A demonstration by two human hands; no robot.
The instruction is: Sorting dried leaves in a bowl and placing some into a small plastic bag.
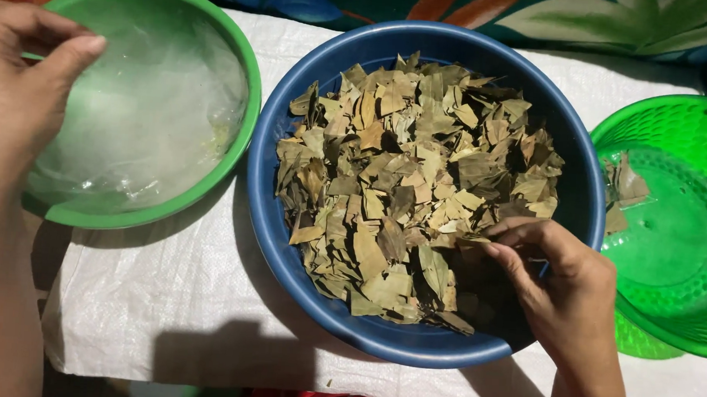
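Observation:
A blue bowl (285, 243) in the middle holds a heap of dry, brownish-green leaf pieces (408, 169). My right hand (560, 293) reaches into the bowl's lower right part, its fingertips touching the leaves at the heap's edge. My left hand (17, 88) rests at the left rim of a green bowl (240, 52), thumb and fingers pinched on a clear plastic bag (146, 112) that lies crumpled inside it.
A green perforated plastic basket (686, 243) at the right holds a few leaf pieces (625, 191). All three containers stand on a white woven sack (192, 295) spread over a floral cloth (545, 10).

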